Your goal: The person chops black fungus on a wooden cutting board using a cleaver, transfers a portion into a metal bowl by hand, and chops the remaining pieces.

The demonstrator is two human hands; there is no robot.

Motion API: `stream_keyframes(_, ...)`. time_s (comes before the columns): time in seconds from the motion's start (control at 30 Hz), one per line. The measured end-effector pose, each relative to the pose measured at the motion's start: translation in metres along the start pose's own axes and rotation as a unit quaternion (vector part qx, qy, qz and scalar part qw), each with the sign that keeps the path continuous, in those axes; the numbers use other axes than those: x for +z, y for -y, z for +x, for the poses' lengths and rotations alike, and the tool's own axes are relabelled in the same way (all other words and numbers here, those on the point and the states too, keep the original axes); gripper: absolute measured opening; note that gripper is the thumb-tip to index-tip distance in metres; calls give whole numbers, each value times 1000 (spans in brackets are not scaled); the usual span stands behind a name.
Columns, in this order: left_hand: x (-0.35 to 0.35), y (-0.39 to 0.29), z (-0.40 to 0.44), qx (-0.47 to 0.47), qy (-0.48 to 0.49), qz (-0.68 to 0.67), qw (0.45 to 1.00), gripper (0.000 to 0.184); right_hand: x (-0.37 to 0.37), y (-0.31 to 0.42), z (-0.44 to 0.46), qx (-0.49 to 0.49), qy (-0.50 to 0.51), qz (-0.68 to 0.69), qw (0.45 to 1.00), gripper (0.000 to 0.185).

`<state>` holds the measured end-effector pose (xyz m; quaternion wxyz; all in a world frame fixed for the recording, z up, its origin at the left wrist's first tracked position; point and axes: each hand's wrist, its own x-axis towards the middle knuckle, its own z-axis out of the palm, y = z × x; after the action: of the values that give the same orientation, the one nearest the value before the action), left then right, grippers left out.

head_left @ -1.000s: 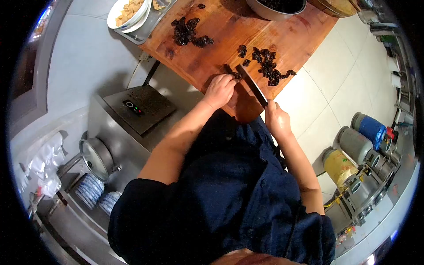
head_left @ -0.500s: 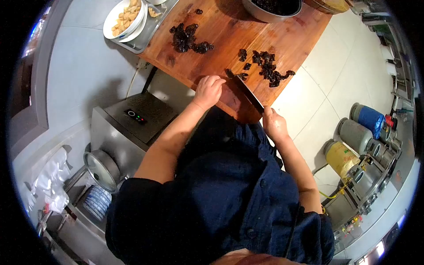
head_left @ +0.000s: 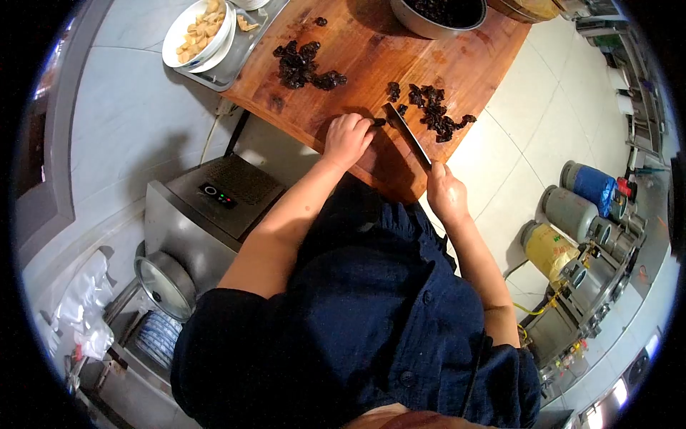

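A wood-ear heap [head_left: 294, 68] lies apart on the wooden table [head_left: 364, 71]; watching remotely, I see my left hand [head_left: 348, 138], fingers bunched, grip a dark piece [head_left: 379, 122], apparently steadying it near the kitchen knife [head_left: 409, 137], beside scattered wood-ear pieces [head_left: 434, 114]; my right hand [head_left: 448, 191] clenches the knife for control.

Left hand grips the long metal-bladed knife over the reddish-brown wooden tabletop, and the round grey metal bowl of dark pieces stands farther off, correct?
Wrong hand: in the head view, the right hand, not the left hand, grips the long metal-bladed knife over the reddish-brown wooden tabletop. The round grey metal bowl of dark pieces does stand farther off.
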<state>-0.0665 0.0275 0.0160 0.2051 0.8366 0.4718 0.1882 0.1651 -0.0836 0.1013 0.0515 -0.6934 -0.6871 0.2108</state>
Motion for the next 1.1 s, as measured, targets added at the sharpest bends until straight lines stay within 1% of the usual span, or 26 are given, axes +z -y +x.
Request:
stream_keyframes(0.13, 5, 2, 11, 15, -26, 18, 999, 17, -2, -3, 0, -4, 5, -22, 1000, 15)
stream_keyframes(0.23, 13, 11, 18, 61, -85, 31, 994, 6, -1, -4, 1, -10, 26, -27, 999, 16)
stream_keyframes(0.33, 15, 14, 20, 82, -83, 25, 993, 1, 0, -4, 3, -17, 21, -21, 999, 16)
stream_keyframes(0.47, 12, 13, 20, 76, -71, 26, 994, 1, -8, -2, 11, -35, 26, -19, 999, 13)
stream_keyframes(0.57, 14, 13, 20, 77, -79, 27, 994, 1, -8, -6, 17, -46, 56, -47, 996, 16)
stream_keyframes(0.67, 16, 17, 20, 76, -69, 20, 995, 2, -7, 2, 27, -15, 140, -74, 987, 21)
stream_keyframes(0.77, 19, 19, 19, 75, -50, -8, 996, 5, 6, 3, 32, -2, 150, -39, 988, 23)
stream_keyframes(0.8, 17, 16, 20, 74, -53, -15, 996, 5, 10, 2, 34, -10, 140, -13, 990, 22)
stream_keyframes(0.87, 15, 12, 18, 64, -46, 21, 997, 2, 12, 1, 36, -18, 112, 6, 994, 23)
stream_keyframes(0.93, 20, 12, 16, 53, -102, 0, 993, 9, 11, -5, 35, -22, 115, 44, 992, 25)
stream_keyframes(0.97, 19, 10, 11, 18, -77, 3, 997, 13, 15, -11, 30, -33, 113, 56, 991, 21)
stream_keyframes(1.0, 19, 8, 8, -21, -51, 8, 998, 17, 13, -14, 24, -63, 41, 114, 991, 15)
stream_keyframes(1.03, 21, 8, 9, 7, -95, -48, 994, 21, 11, -17, 19, -69, 13, 150, 986, 13)
stream_keyframes(1.07, 21, 3, 6, -80, -65, -69, 992, 22, 8, -21, 14, -75, -14, 185, 980, 13)
stream_keyframes(1.1, 23, -5, 6, -66, -104, -78, 989, 23, -3, -26, 9, -57, -21, 222, 973, 15)
